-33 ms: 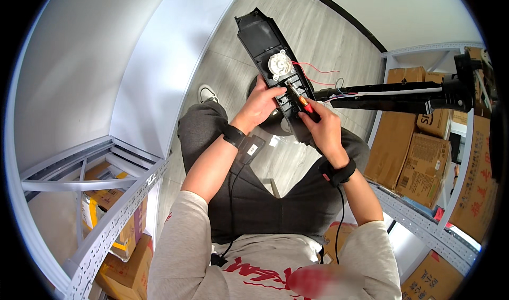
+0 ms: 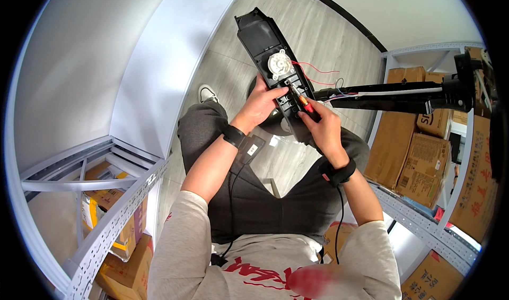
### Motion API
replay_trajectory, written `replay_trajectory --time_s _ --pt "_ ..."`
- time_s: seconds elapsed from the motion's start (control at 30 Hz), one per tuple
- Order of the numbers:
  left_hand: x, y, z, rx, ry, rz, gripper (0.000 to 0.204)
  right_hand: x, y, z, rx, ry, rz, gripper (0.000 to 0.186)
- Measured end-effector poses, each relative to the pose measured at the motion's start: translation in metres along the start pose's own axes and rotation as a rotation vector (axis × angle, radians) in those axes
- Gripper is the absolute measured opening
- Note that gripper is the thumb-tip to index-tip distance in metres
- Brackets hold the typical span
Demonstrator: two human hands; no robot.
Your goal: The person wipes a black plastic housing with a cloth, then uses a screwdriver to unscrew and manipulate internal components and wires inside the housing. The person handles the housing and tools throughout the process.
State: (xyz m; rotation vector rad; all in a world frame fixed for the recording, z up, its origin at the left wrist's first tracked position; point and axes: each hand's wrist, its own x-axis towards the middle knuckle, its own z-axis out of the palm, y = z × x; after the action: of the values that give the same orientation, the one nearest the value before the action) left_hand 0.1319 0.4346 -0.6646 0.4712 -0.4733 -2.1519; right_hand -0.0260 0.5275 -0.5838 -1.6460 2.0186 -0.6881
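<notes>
A long black plastic housing (image 2: 260, 38) is held at a slant above my lap, its inner side up. My left hand (image 2: 257, 106) grips its left edge, thumb laid over the inner ribs. In my right hand (image 2: 325, 129) is a red-handled screwdriver (image 2: 307, 106), fingers closed round the handle. Its metal end points up-left into the ribbed part beside my left thumb; whether the tip touches a screw is too small to tell. A round whitish motor-like part (image 2: 279, 65) sits in the housing just beyond, with thin red wires (image 2: 317, 69) trailing right.
A long black column (image 2: 392, 96) with wires along it extends right from the housing. Metal shelving with cardboard boxes (image 2: 389, 146) stands at right. Another metal rack (image 2: 114, 215) with boxes is at lower left. Below the housing, a dark round base (image 2: 274, 124) partly shows.
</notes>
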Motion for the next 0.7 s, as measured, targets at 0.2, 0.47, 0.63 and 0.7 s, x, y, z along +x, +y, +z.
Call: replay_trajectory --time_s 0.2,0.47,0.63,0.7 --pt "0.000 -0.002 0.002 0.153 0.037 0.064 0.078 0.002 -0.007 0.001 0.097 0.014 0.136 0.037" --pt "-0.003 -0.002 0.005 0.020 0.077 -0.001 0.070 0.004 -0.007 0.005 0.067 0.007 0.131 0.035" --pt "-0.004 0.002 0.004 0.004 0.015 -0.083 0.038 0.004 -0.010 0.002 0.059 0.030 0.089 0.033" --pt "-0.005 0.004 0.007 0.030 0.018 -0.101 0.030 0.004 -0.011 0.002 0.054 0.039 0.074 0.033"
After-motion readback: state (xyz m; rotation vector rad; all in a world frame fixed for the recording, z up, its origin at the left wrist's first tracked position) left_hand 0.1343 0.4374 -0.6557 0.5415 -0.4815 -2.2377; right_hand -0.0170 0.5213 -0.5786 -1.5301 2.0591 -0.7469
